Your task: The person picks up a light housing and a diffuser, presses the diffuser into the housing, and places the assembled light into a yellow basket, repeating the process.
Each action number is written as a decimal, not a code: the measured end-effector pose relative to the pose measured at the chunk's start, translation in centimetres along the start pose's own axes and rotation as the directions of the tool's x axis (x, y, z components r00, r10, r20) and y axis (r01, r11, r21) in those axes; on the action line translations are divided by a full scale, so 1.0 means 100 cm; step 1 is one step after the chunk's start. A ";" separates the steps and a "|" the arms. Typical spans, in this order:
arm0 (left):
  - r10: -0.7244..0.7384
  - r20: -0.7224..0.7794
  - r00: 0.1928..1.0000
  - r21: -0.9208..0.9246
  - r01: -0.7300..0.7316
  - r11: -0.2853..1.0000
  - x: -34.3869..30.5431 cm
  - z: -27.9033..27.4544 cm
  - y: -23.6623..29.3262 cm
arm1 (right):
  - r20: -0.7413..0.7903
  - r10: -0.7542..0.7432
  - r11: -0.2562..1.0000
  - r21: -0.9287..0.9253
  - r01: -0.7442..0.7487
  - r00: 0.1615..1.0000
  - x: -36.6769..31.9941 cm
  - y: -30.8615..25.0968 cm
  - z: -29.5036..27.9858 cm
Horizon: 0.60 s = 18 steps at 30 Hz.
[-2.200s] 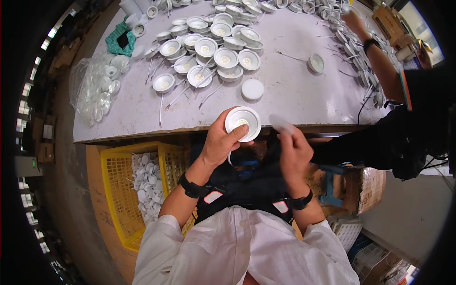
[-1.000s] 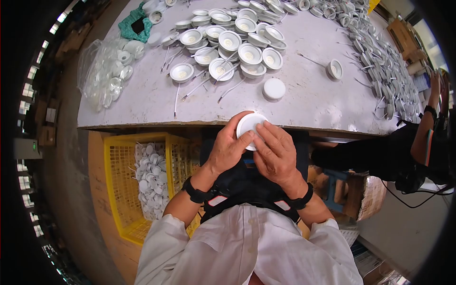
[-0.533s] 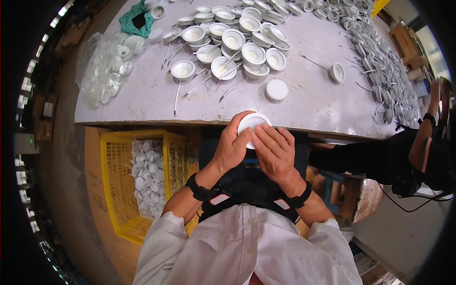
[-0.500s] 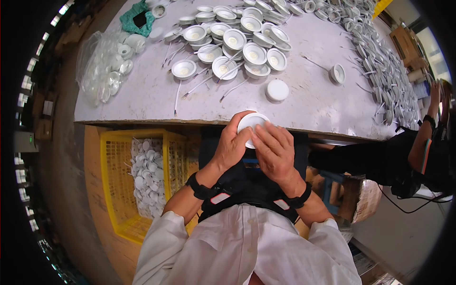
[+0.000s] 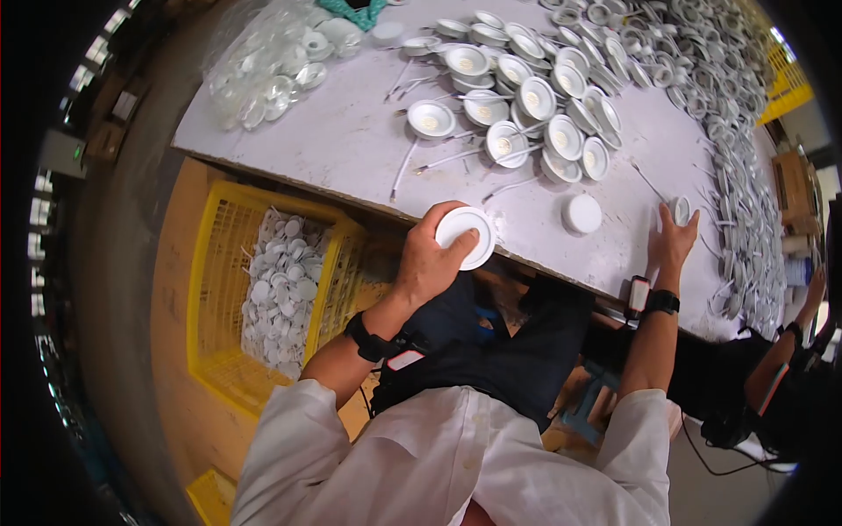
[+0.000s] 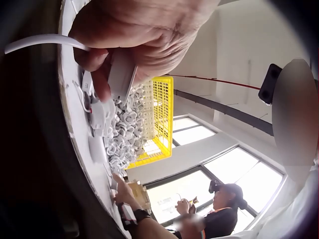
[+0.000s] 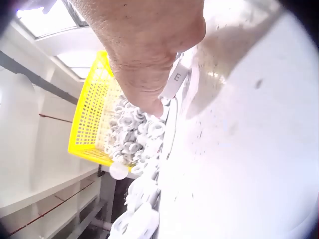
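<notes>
My left hand (image 5: 428,263) grips a white round downlight (image 5: 450,225) in front of the table edge, thumb across its smooth white face. In the left wrist view its pale body (image 6: 122,74) shows below the palm, and a white cable (image 6: 42,41) sticks out to the left. Over at the right of the table, my right hand (image 5: 675,244) pinches another downlight (image 5: 681,209) between thumb and fingers; its cable points up and left. The right wrist view shows a letter E on its side (image 7: 177,78). A round white disc (image 5: 581,214) lies between the two hands.
Several white downlights (image 5: 537,98) with cables lie clustered on the table (image 5: 333,153). A plastic bag of clear parts (image 5: 272,79) sits left. More fittings (image 5: 737,184) cover the right side. A yellow basket (image 5: 206,289) of white pieces stands below the table's left.
My right hand has left the downlight in my left hand and reached right to the lone one on the table. The head view has turned, shifting the scene.
</notes>
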<state>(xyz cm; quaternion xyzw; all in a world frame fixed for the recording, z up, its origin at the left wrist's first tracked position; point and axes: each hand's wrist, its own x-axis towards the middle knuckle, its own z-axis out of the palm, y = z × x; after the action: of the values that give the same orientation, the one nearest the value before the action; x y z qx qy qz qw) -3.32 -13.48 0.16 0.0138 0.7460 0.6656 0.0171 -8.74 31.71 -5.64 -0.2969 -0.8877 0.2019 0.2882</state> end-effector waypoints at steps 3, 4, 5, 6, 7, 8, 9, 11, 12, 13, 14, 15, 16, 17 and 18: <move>-0.098 -0.147 0.984 0.030 0.103 0.994 -0.004 -0.026 -0.019 | 0.053 0.046 0.996 -0.076 -0.042 0.997 0.004 -0.022 0.005; -0.097 -0.164 0.982 -0.019 0.095 0.995 -0.007 -0.040 -0.036 | 0.066 0.082 0.990 -0.122 -0.074 0.994 0.006 -0.024 0.002; -0.149 -0.213 0.966 -0.086 0.133 0.987 -0.012 -0.056 -0.057 | 0.056 0.085 0.989 -0.127 -0.077 0.995 0.008 -0.021 0.003; -0.314 -0.229 0.921 -0.189 0.275 0.943 -0.018 -0.074 -0.055 | 0.059 0.057 0.994 -0.099 -0.051 0.997 0.010 -0.016 0.007; -0.407 -0.225 0.885 -0.289 0.338 0.896 -0.026 -0.096 -0.064 | 0.062 0.032 0.997 -0.072 -0.028 0.998 0.010 -0.011 0.007; -0.446 -0.241 0.862 -0.198 0.406 0.892 -0.033 -0.125 -0.081 | 0.053 0.044 0.996 -0.081 -0.040 0.998 0.004 -0.013 -0.002; -0.433 -0.272 0.859 -0.134 0.412 0.901 -0.040 -0.153 -0.103 | 0.021 0.032 0.999 0.011 -0.032 0.999 -0.007 -0.023 -0.012; -0.430 -0.421 0.799 -0.090 0.435 0.896 -0.055 -0.210 -0.154 | -0.015 0.025 0.995 0.099 -0.023 1.000 -0.027 -0.027 -0.023; -0.475 -0.453 0.754 -0.086 0.493 0.865 -0.064 -0.239 -0.172 | -0.089 0.004 0.990 0.139 0.009 0.996 -0.038 -0.024 -0.027; -0.502 -0.528 0.684 -0.128 0.521 0.844 -0.071 -0.263 -0.192 | -0.165 -0.012 0.984 0.175 0.041 0.986 -0.051 -0.021 -0.032; -0.544 -0.572 0.614 -0.175 0.557 0.812 -0.084 -0.297 -0.225 | -0.171 -0.003 0.985 0.172 0.033 0.985 -0.065 -0.027 -0.040; -0.579 -0.553 0.599 -0.210 0.573 0.792 -0.097 -0.319 -0.237 | -0.164 0.001 0.981 0.191 0.030 0.986 -0.081 -0.037 -0.051; -0.546 -0.649 0.529 -0.140 0.622 0.770 -0.109 -0.337 -0.252 | -0.158 0.007 0.978 0.208 0.026 0.987 -0.097 -0.043 -0.060; -0.401 -0.585 0.705 0.197 0.603 0.773 -0.125 -0.379 -0.295 | -0.163 -0.054 0.971 0.220 0.090 0.985 -0.110 -0.044 -0.066; -0.151 -0.831 0.535 0.375 0.740 0.558 -0.129 -0.375 -0.310 | -0.174 -0.046 0.973 0.215 0.084 0.984 -0.122 -0.048 -0.072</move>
<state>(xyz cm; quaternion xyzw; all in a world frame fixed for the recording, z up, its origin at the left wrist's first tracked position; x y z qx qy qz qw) 7.94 -54.76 -26.26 -0.4531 0.8513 0.2465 -0.0962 1.83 21.70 -2.50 -0.2496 -0.8414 0.2644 0.3998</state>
